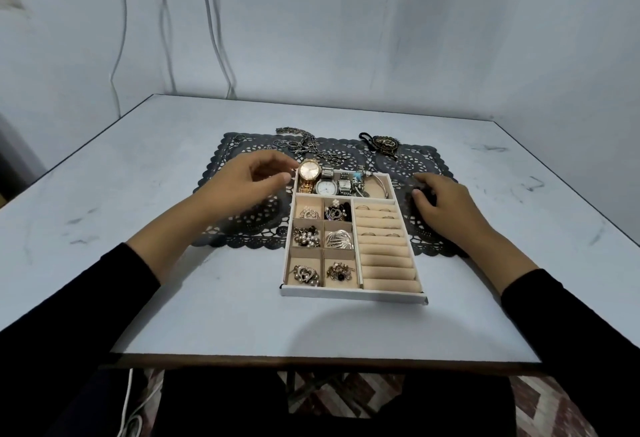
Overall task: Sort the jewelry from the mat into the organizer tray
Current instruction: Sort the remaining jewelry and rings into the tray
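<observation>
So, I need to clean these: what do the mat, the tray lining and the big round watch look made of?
Mat: dark, matte, lace-like cutouts, scalloped edge; vinyl or fabric, hard to tell. Tray lining: beige, soft, unglossy, probably velvety fabric, inside a white rigid shell. Watch: gold-toned polished metal case and link band, judging by its glints.

The organizer tray (pixel 353 293) and both forearms cover the middle of the mat (pixel 419 159), hiding that part of it. Blur smears the fingertips of the left hand (pixel 249 177) just beside the gold watch (pixel 309 170), so contact cannot be told, and the right hand (pixel 446 204) curls over dark mat where any held piece cannot be made out. The loose rings (pixel 280 144) at the mat's far left are too small to tell apart, and a white cable (pixel 130 412) is cut off by the bottom edge.
</observation>
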